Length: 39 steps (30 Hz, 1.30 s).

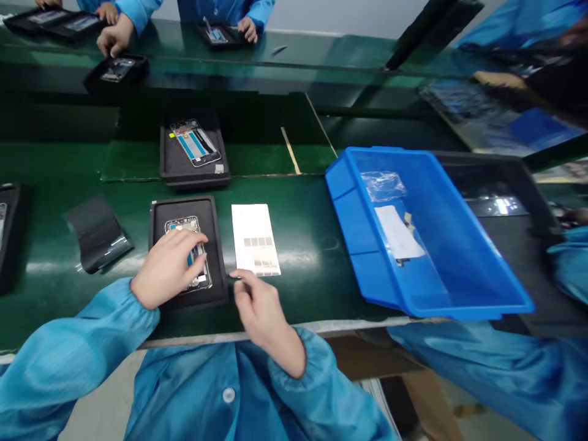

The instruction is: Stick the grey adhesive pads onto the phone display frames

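My left hand [172,263] rests over a phone frame [201,282] in a black tray [220,289], its thumb and forefinger curved and apart. The hand hides much of the frame, which shows metal edges and a blue strip. Beside the tray's right edge is my right hand [263,309], forefinger stretched out and thumb a little apart below it. That fingertip lies near the lower left corner of a white sheet [250,220] bearing rows of small grey-brown stickers. Something dark and tiny shows by the fingertip; I cannot make it out.
A stacked black tray [169,165] with another phone frame [195,144] sits behind. Dark film [97,233] lies left. A large blue bin [367,257] holding a white paper [397,233] and plastic stands right. Co-workers' hands [114,38] handle trays across the bench; another person works at right.
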{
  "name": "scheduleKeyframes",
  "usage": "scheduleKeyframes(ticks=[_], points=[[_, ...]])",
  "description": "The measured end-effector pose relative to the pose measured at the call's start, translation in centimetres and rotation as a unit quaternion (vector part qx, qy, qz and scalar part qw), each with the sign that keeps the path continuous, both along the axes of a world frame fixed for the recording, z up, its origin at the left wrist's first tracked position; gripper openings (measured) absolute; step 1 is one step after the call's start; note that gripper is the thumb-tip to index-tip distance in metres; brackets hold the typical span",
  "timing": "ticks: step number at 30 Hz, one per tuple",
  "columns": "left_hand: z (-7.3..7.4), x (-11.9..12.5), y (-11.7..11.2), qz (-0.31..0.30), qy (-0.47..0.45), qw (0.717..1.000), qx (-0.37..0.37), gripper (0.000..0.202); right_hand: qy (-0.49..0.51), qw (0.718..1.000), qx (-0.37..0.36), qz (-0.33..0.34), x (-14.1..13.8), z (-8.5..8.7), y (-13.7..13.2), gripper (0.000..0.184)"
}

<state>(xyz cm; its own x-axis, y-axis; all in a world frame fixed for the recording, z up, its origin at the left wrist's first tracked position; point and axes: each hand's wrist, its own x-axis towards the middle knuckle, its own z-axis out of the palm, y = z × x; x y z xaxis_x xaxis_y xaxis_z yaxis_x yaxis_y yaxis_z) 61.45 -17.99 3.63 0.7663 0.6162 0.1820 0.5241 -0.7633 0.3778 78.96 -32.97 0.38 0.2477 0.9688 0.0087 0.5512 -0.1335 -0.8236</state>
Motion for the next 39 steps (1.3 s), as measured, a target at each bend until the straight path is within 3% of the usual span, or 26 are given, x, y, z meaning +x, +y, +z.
scheduleKeyframes(ticks=[3, 6, 10, 17, 23, 26, 31, 39], points=[[-0.1, 3.2, 0.6, -0.061, 0.07, 0.996, 0.014, 0.024, 0.096, 0.992, 0.072, -0.022, 4.4, 0.1, 0.6, 0.038], [-0.7, 6.6, 1.1, -0.12, 0.119, 0.985, 0.035, 0.032, 0.248, 0.968, 0.019, -0.043, 8.5, -0.8, 2.8, 0.047], [-2.3, 9.0, 1.4, -0.142, 0.157, 0.976, 0.047, 0.065, 0.365, 0.931, 0.018, -0.009, 10.8, -2.1, 6.1, 0.035], [-2.9, 7.2, 0.8, -0.109, 0.18, 0.977, 0.031, 0.069, 0.269, 0.962, -0.001, -0.047, 10.4, -1.4, 7.4, 0.056], [-3.0, 6.9, 0.5, -0.09, 0.173, 0.981, 0.006, 0.068, 0.339, 0.94, -0.027, 0.033, 9.8, -1.2, 8.0, 0.037], [-3.0, 7.0, 0.5, -0.092, 0.168, 0.982, 0.009, 0.068, 0.276, 0.96, 0.004, 0.047, 9.8, -1.9, 7.6, 0.031], [-3.2, 7.0, 0.5, -0.093, 0.165, 0.982, 0.02, 0.069, 0.108, 0.994, 0.034, 0.006, 9.8, -2.7, 6.7, 0.026], [-3.5, 6.9, 0.4, -0.094, 0.155, 0.983, 0.027, 0.066, 0.062, 0.997, 0.041, -0.013, 9.2, -3.0, 6.5, 0.02]])
